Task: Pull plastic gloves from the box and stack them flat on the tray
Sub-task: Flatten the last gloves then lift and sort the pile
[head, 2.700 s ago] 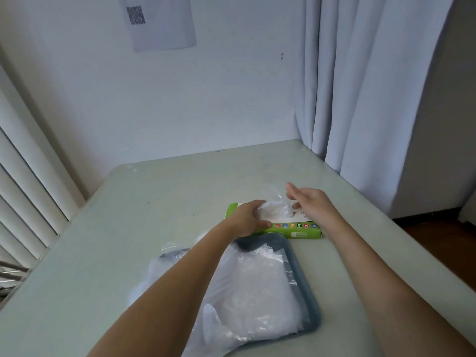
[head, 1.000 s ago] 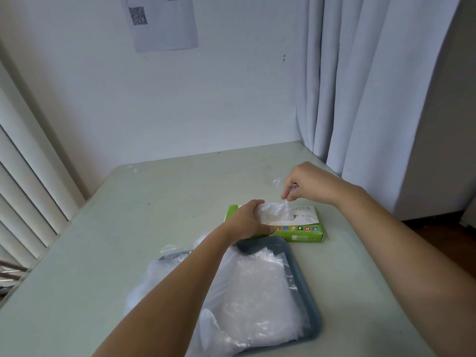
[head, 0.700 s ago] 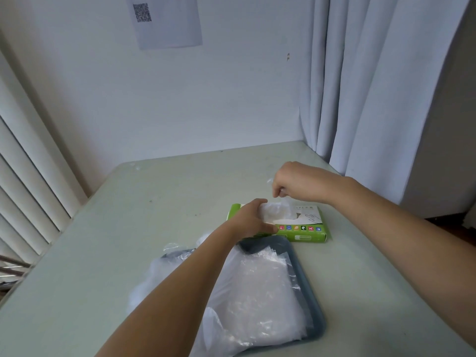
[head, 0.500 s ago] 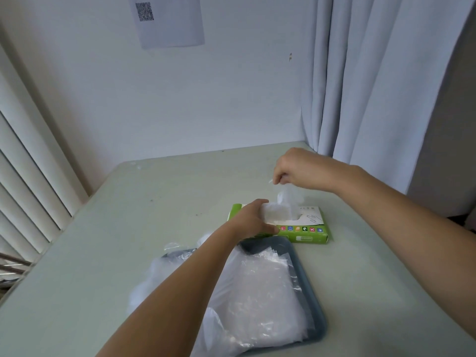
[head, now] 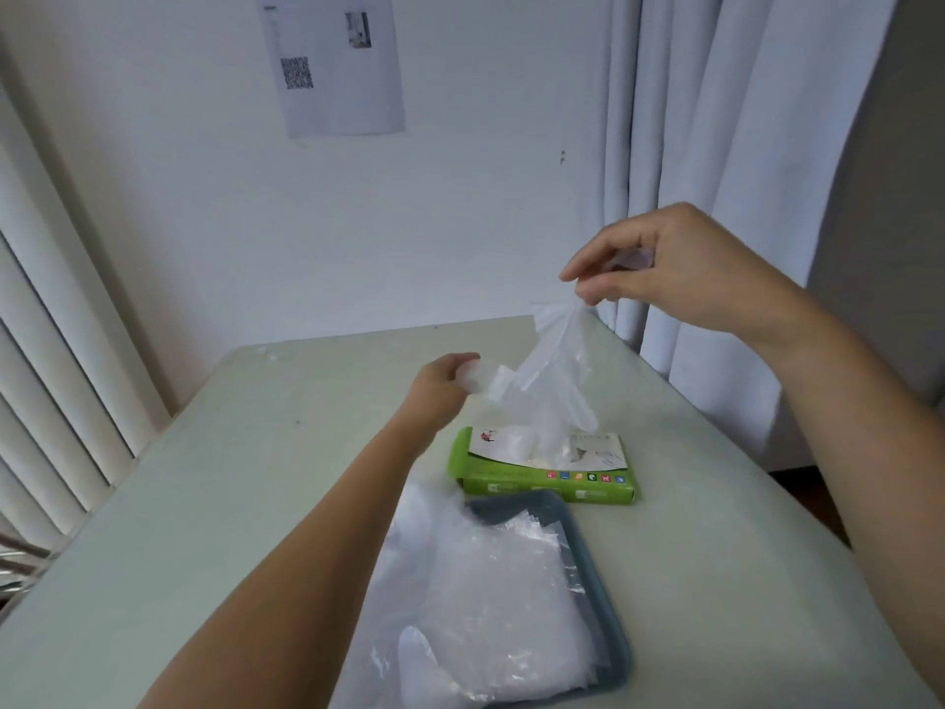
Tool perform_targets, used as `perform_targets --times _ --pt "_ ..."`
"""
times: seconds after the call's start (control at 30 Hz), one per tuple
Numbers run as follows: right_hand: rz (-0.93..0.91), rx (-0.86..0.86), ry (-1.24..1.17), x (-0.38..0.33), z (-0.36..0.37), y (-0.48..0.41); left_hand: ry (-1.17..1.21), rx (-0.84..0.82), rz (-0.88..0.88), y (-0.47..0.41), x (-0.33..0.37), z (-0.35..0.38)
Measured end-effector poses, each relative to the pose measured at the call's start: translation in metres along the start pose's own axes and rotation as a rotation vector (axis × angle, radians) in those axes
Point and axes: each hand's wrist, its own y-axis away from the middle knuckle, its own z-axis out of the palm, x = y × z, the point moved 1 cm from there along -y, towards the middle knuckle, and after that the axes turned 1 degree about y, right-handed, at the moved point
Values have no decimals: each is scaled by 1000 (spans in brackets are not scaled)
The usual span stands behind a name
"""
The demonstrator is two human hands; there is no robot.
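Observation:
A clear plastic glove (head: 555, 373) hangs in the air above the green glove box (head: 547, 468). My right hand (head: 659, 263) pinches its top edge high up, near the curtain. My left hand (head: 445, 386) holds the glove's lower left part, raised above the table left of the box. More clear plastic pokes out of the box opening. Nearer to me, a blue-grey tray (head: 603, 601) carries a pile of clear gloves (head: 491, 601) that spills over its left side. My left forearm crosses over that side of the pile.
The pale green table (head: 245, 478) has its right edge close to the white curtain (head: 716, 145). Vertical blinds (head: 46, 360) stand along the left. A paper sheet with a QR code (head: 332, 64) hangs on the back wall.
My right hand rose from the box opening and drew a glove up into the air. My left hand left the box top and lifted, now holding the glove's lower part.

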Motion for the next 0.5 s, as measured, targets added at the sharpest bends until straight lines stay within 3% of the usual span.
perform_targets --times 0.1,0.2,0.33,0.5 --pt "-43 -82 -100 -10 -4 6 227 -197 8 12 28 -15" --pt "-84 -178 -201 -20 -3 9 226 -473 36 32 50 -13" --pt "-100 -265 -331 -29 6 10 200 -705 134 66 65 -2" --pt "-37 -253 -591 -26 26 22 228 -700 74 101 73 1"
